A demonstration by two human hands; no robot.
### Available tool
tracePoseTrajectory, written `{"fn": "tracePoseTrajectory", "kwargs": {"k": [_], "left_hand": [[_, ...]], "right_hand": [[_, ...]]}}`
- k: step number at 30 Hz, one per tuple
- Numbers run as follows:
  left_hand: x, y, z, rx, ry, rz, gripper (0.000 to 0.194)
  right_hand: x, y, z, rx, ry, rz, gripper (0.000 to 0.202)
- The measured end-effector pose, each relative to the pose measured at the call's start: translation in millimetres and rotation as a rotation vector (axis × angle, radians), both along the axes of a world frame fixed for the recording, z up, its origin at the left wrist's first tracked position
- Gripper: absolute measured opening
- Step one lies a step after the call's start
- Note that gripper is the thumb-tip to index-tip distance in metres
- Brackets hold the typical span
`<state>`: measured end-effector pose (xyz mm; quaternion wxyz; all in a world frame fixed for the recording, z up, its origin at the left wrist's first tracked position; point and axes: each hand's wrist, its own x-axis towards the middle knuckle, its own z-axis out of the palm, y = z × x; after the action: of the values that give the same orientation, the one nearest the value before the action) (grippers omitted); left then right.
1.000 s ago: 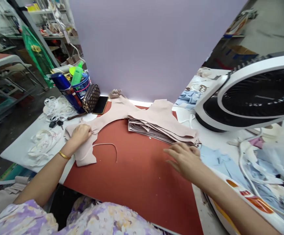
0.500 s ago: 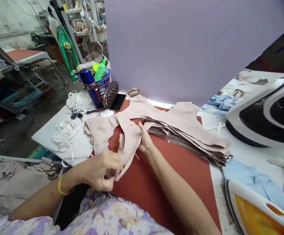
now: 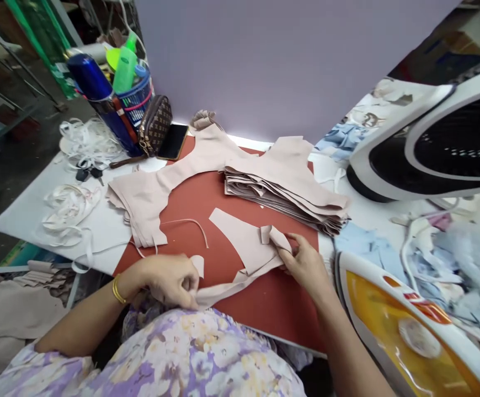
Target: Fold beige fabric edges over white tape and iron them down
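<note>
A beige fabric piece stretches between my two hands over the brick-red mat. My left hand is closed in a pinch on its narrow near strip, close to the front edge. On the other side my right hand grips the folded end, thumb and fingers together; a curled flap stands up there. Beyond lie a stack of beige cut pieces on the right and another beige pile on the left. A thin pale strip lies loose on the mat.
An orange and white iron stands close to my right forearm, with a black and white appliance behind. White tape, a patterned pouch, a phone and a blue basket sit at left. A purple panel closes the back.
My right hand has come nearer and to the right with the beige piece, away from the left pile. The piece now spreads lower over the mat. The view has shifted too.
</note>
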<state>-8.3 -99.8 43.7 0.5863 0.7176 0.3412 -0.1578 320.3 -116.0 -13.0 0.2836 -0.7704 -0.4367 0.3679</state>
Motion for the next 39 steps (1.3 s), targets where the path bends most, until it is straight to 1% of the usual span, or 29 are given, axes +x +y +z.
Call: {"fn": "tracePoseTrajectory", "kwargs": {"k": [1, 2, 3, 4, 5, 6, 7, 8, 9, 10, 12, 14, 16, 19, 21, 23, 25, 27, 28, 30, 31, 32, 33, 34, 36, 37, 38, 39], "left_hand": [[3, 12, 2.1, 0.117, -0.011, 0.07, 0.015], [9, 24, 1.9, 0.291, 0.0, 0.199, 0.015], [17, 37, -0.6, 0.509, 0.033, 0.356, 0.019], [27, 49, -5.1, 0.714, 0.077, 0.479, 0.02], [38, 60, -11.0, 0.85, 0.136, 0.552, 0.019], [49, 69, -17.6, 0.919, 0.192, 0.577, 0.021], [59, 76, -24.3, 0.933, 0.248, 0.568, 0.026], [67, 80, -30.5, 0.914, 0.285, 0.544, 0.029], [72, 83, -35.6, 0.878, 0.306, 0.507, 0.029], [75, 85, -39.2, 0.843, 0.306, 0.473, 0.023], [72, 88, -41.4, 0.83, 0.223, 0.445, 0.007], [63, 94, -37.5, 0.908, 0.059, 0.491, 0.002], [54, 105, -29.4, 0.985, -0.127, 0.591, 0.004], [53, 126, -16.1, 0.96, -0.307, 0.743, 0.01], [59, 138, -9.0, 0.977, -0.385, 0.807, 0.009], [66, 146, -4.1, 1.028, -0.414, 0.812, 0.012], [72, 150, -1.2, 1.062, -0.388, 0.766, 0.018], [76, 153, 0.0, 1.092, -0.363, 0.72, 0.022], [77, 154, 0.3, 1.11, -0.354, 0.719, 0.022], [76, 152, 0.4, 1.152, -0.314, 0.764, 0.027], [73, 147, 0.4, 1.164, -0.271, 0.78, 0.03], [68, 139, 0.5, 1.154, -0.216, 0.76, 0.033], [61, 127, 0.5, 1.123, -0.156, 0.704, 0.036], [52, 111, 0.4, 1.054, -0.102, 0.584, 0.036], [32, 71, -1.0, 0.829, -0.033, 0.237, 0.031], [21, 49, -2.7, 0.738, 0.009, 0.096, 0.031], [12, 27, -5.2, 0.701, 0.049, 0.015, 0.031], [4, 8, -8.5, 0.668, 0.074, -0.039, 0.028]], "right_hand": [[6, -4, 3.6, 0.012, -0.098, -0.008, 0.052], [10, -5, 6.3, 0.03, -0.182, -0.01, 0.054], [11, -4, 7.9, 0.053, -0.249, -0.004, 0.056], [11, -2, 8.3, 0.079, -0.297, 0.012, 0.056], [9, 2, 7.5, 0.106, -0.33, 0.036, 0.057], [8, 5, 5.8, 0.131, -0.351, 0.063, 0.058], [7, 7, 3.3, 0.151, -0.362, 0.087, 0.055], [7, 8, 0.5, 0.164, -0.369, 0.103, 0.05], [10, 8, -2.5, 0.171, -0.372, 0.109, 0.044], [14, 7, -5.4, 0.175, -0.375, 0.102, 0.037], [26, -1, -10.2, 0.184, -0.379, 0.066, 0.029], [39, -10, -13.7, 0.199, -0.383, 0.038, 0.027], [48, -18, -16.4, 0.223, -0.4, 0.05, 0.022], [49, -20, -19.8, 0.276, -0.451, 0.123, 0.018], [43, -13, -21.1, 0.323, -0.48, 0.173, 0.026], [37, -3, -21.7, 0.367, -0.5, 0.213, 0.046], [33, 10, -22.5, 0.397, -0.516, 0.244, 0.058], [32, 22, -24.7, 0.401, -0.541, 0.265, 0.058], [33, 28, -26.5, 0.39, -0.557, 0.27, 0.056], [37, 36, -30.7, 0.352, -0.59, 0.267, 0.048], [39, 38, -32.7, 0.33, -0.605, 0.258, 0.043], [43, 39, -34.3, 0.31, -0.618, 0.245, 0.04], [46, 40, -35.4, 0.293, -0.628, 0.227, 0.038], [50, 39, -36.0, 0.278, -0.638, 0.204, 0.038], [58, 37, -36.0, 0.252, -0.652, 0.158, 0.043], [61, 36, -35.7, 0.24, -0.655, 0.141, 0.045], [64, 35, -35.4, 0.227, -0.655, 0.131, 0.046], [66, 35, -35.1, 0.216, -0.653, 0.128, 0.045]]}}
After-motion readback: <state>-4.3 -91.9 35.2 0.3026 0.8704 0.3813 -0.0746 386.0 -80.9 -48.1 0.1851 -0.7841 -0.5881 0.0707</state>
